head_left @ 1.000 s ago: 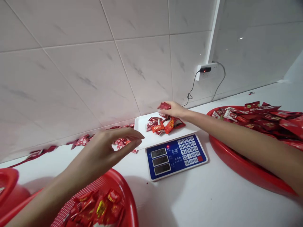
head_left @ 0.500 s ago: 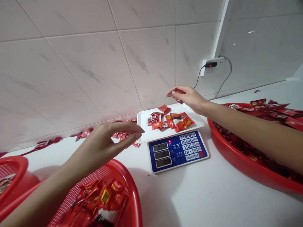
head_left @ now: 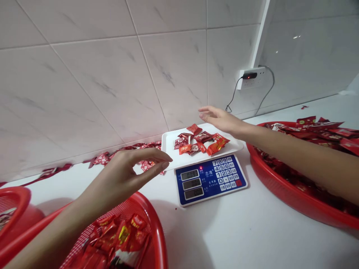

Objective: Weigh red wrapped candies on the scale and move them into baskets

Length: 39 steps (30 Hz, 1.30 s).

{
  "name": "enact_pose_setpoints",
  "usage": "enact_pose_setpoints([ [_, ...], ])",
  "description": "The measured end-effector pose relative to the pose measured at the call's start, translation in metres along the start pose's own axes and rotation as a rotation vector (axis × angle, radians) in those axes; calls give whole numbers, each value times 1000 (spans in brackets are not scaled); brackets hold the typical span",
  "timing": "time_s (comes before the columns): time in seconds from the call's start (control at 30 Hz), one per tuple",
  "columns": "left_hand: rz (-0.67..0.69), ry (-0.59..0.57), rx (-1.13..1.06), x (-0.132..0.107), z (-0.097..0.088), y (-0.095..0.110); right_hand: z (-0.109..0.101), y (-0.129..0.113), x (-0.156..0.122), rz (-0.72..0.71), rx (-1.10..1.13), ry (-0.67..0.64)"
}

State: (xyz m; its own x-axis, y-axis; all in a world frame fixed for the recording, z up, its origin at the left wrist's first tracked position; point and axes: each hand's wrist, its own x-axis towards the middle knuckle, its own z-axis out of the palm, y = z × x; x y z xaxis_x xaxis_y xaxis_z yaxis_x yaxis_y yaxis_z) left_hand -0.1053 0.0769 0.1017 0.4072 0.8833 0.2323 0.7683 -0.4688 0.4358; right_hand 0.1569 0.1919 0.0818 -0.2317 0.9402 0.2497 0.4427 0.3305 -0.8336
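Head view: two bare hands at a counter scale, pan loaded.
Right hand [head_left: 217, 117]: let go, fingers extended over the pan's far right part, no packet seen in it.
Left hand [head_left: 126, 170]: empty, thumb and fingertips bent toward each other with a gap, at the pan's left edge; touching or not, can't tell.
Packets on pan [head_left: 183, 142]: small loose pile, red and dark red wrappers, mid-pan, apart from both hands.
White pan [head_left: 179, 158]: bare around the pile.
Scale panel [head_left: 209, 188]: light on, digits showing; upper row's last digit unclear.
Done: a mixed pile sits on the pan and the scale is reading.
Left: pile not yet off the pan; whether it's complete, can't tell.
Near left basket [head_left: 157, 224]: holds many red packets.
Right basin [head_left: 260, 181]: heaped with dark red packets, so plenty looks left over.
Far left basket [head_left: 26, 196]: cut off, contents partly visible.
Wall side: red-and-white patterned strip [head_left: 101, 158] along the counter's back.
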Motion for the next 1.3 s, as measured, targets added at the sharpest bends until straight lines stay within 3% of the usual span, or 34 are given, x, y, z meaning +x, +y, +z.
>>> enact_pose_setpoints([
  [0.2, -5, 2, -20, -4, 0, -8, -21, -6, -19, 72, 22, 85],
  [0.33, -4, -6, 5, 0, 1, -6, -22, -3, -29, 131, 75, 44],
  [0.5, 7, -36, 38, 7, 8, -3, -28, 8, -37, 72, 36, -23],
  [0.8, 35, 1, -21, 58, 29, -13, -35, 19, -43, 71, -99, -25],
  [0.9, 19, 7, -143, 65, 32, -17, -62, 16, -53, 36, -330, -96],
  [1.0, -6, 4, -201, 59, 31, -18, -96, 23, -72, 151, -771, -311],
  [1.07, -29, -9, -201, 50, 28, -16, -111, 36, -85, 216, -935, -395],
  [1.17, -38, 8, -156, 39, 22, -7, -113, 60, -98, 162, -928, -299],
  [1.3, 12, 47, -87, 27, 16, 8, -95, 75, -105, 98, -874, -192],
])
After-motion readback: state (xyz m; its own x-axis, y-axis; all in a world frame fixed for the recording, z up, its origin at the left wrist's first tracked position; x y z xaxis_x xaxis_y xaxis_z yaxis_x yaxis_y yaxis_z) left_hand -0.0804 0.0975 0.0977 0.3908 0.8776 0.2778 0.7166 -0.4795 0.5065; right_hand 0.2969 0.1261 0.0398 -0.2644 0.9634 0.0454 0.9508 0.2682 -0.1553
